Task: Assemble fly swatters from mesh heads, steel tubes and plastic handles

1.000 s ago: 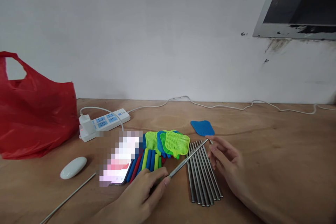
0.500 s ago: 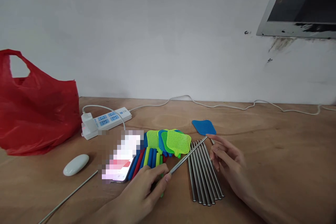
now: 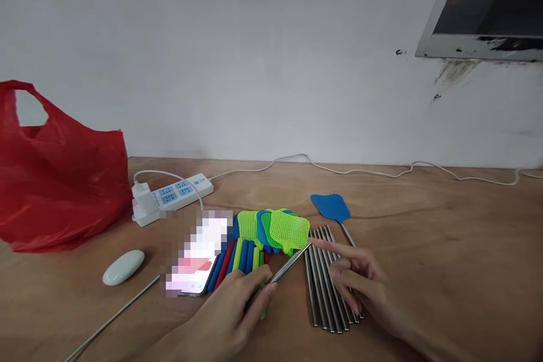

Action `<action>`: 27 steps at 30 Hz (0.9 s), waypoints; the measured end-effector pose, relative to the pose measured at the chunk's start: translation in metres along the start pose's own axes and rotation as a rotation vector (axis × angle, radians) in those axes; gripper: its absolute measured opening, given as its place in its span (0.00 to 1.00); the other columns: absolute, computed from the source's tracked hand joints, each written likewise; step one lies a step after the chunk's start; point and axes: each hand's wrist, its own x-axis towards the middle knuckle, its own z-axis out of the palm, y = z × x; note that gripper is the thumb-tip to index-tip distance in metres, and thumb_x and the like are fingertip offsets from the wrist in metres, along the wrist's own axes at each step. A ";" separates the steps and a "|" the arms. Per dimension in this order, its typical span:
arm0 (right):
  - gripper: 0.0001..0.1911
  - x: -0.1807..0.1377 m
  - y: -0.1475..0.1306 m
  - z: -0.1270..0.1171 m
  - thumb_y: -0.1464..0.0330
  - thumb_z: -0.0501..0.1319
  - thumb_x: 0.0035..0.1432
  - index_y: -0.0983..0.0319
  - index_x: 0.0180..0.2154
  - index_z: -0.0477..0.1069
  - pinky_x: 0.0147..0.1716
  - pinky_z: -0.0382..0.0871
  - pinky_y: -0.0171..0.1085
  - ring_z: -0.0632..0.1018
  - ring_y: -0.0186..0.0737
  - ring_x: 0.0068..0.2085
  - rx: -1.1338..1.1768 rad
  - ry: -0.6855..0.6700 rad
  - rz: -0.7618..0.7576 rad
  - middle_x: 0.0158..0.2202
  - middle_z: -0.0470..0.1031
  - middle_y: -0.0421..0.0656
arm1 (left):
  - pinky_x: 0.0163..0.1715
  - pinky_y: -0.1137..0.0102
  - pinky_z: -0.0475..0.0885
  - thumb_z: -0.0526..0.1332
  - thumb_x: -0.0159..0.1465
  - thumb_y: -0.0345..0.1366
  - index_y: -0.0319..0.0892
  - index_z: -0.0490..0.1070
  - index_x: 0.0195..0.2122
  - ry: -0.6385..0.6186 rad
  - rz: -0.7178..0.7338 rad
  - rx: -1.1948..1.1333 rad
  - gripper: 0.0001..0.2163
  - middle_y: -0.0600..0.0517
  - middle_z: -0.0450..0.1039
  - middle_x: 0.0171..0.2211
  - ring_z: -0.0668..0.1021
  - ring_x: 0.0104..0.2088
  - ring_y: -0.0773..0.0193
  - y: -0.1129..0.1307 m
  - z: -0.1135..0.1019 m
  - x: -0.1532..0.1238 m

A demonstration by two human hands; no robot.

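Observation:
My left hand [image 3: 231, 317] is closed around a green handle with a thin telescopic steel rod [image 3: 291, 263] sticking out up and to the right. My right hand [image 3: 360, 288] has its index finger stretched out, its tip touching the rod's far end; the other fingers are loosely bent and hold nothing. Under my right hand lies a row of several steel rods [image 3: 324, 294]. Green and blue mesh swatter heads [image 3: 288, 230] are piled just behind the rod. Several blue, green and red handles [image 3: 240, 254] lie beside them.
A blue swatter head on a rod [image 3: 330, 207] lies behind my right hand. A phone [image 3: 195, 260], a white oval object [image 3: 123, 267], a long thin rod [image 3: 110, 319], a power strip [image 3: 173, 195] and a red plastic bag [image 3: 59, 181] are at the left. A white cable [image 3: 360, 172] runs along the wall.
The rod in my left hand has become shorter; its tip has drawn back towards my left hand. My right index finger has followed it left and nearer, uncovering the blue swatter's rod.

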 end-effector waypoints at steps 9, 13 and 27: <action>0.29 -0.002 0.001 -0.005 0.60 0.65 0.59 0.63 0.60 0.70 0.16 0.44 0.32 0.53 0.27 0.14 0.048 -0.044 -0.003 0.12 0.57 0.28 | 0.33 0.68 0.61 0.43 0.75 0.47 0.45 0.62 0.34 -0.006 -0.014 -0.008 0.18 0.53 0.68 0.30 0.72 0.33 0.60 -0.001 0.003 -0.001; 0.25 0.003 -0.003 -0.002 0.57 0.63 0.60 0.64 0.53 0.75 0.18 0.51 0.32 0.60 0.30 0.15 -0.055 0.034 -0.046 0.14 0.62 0.32 | 0.32 0.68 0.61 0.44 0.75 0.47 0.45 0.61 0.31 0.027 0.008 -0.017 0.18 0.55 0.66 0.27 0.71 0.30 0.61 0.003 0.001 0.003; 0.27 0.011 0.004 -0.003 0.64 0.54 0.69 0.57 0.66 0.56 0.65 0.54 0.57 0.57 0.52 0.69 -1.105 -0.047 -0.366 0.68 0.61 0.47 | 0.23 0.69 0.54 0.46 0.74 0.47 0.45 0.59 0.27 0.165 0.016 -0.111 0.19 0.59 0.58 0.19 0.66 0.21 0.65 0.003 -0.004 0.012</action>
